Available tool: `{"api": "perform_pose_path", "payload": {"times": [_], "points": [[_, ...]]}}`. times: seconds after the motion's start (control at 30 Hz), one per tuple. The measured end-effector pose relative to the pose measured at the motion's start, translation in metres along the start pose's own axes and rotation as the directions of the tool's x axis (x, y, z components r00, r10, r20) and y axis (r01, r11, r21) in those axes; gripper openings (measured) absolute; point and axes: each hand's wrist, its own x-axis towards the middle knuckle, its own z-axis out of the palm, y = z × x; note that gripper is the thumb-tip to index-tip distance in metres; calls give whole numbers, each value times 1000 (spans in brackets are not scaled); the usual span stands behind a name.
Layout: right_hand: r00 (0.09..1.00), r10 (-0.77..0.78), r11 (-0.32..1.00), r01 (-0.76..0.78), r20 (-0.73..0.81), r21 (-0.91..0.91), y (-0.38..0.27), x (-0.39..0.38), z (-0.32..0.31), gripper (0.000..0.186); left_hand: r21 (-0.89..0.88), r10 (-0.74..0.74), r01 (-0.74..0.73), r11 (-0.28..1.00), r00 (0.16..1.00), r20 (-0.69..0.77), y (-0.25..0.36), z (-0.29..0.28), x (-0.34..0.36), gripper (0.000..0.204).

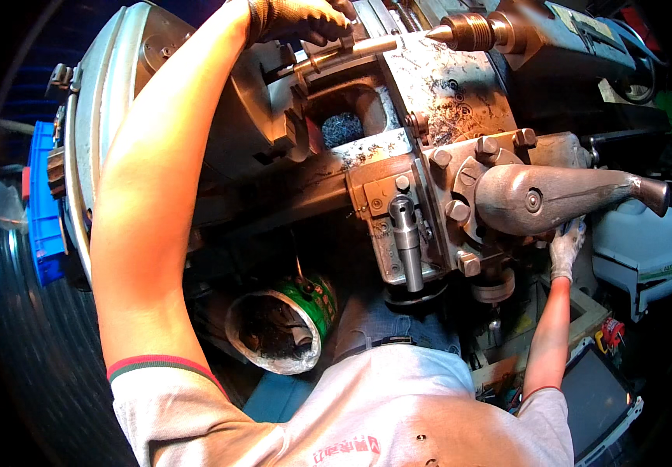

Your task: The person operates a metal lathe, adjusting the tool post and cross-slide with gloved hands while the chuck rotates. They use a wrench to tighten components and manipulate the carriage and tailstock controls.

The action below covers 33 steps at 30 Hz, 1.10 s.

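Note:
My left hand [301,17] in a dark glove reaches to the top of the lathe, fingers curled just above a slim steel bar [363,49] beside the chuck [235,117]; what they grip is unclear. The bar points toward a pointed tailstock centre [449,33]. My right hand [566,249] in a pale glove is closed on a part hidden beneath the large curved lever [546,198] on the bolted tool post [468,148]. A steel cylindrical holder [406,241] stands on the compound slide. Metal chips lie on the carriage [445,86].
A green bucket [313,311] with a pale rim hangs or sits below the lathe. A blue plastic bin [44,202] is at the left. At the right are a pale plastic container [639,241], red-handled tools [612,335] and a dark screen or panel [593,397].

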Motion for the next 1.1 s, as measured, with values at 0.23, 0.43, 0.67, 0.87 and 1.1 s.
{"api": "perform_pose_path", "payload": {"times": [0.23,0.43,0.67,0.87,1.1], "points": [[1000,8,1000,-8,17,21,4,1,4,62,-184,56,-40,982,995,79,-22,-2,15,53],[1000,10,1000,-10,-15,-4,20,0,25,64,-109,40,-35,993,998,46,-18,-1,10,51],[998,-58,997,60,31,-47,21,1,18,66,-44,31,-29,999,999,36,-14,0,10,53],[990,-142,987,141,-9,-82,31,4,28,69,4,24,-24,1000,1000,-1,-7,1,-3,54],[990,-143,988,142,-14,-67,32,-1,24,68,-15,78,-78,997,996,47,-13,2,11,52]]}}
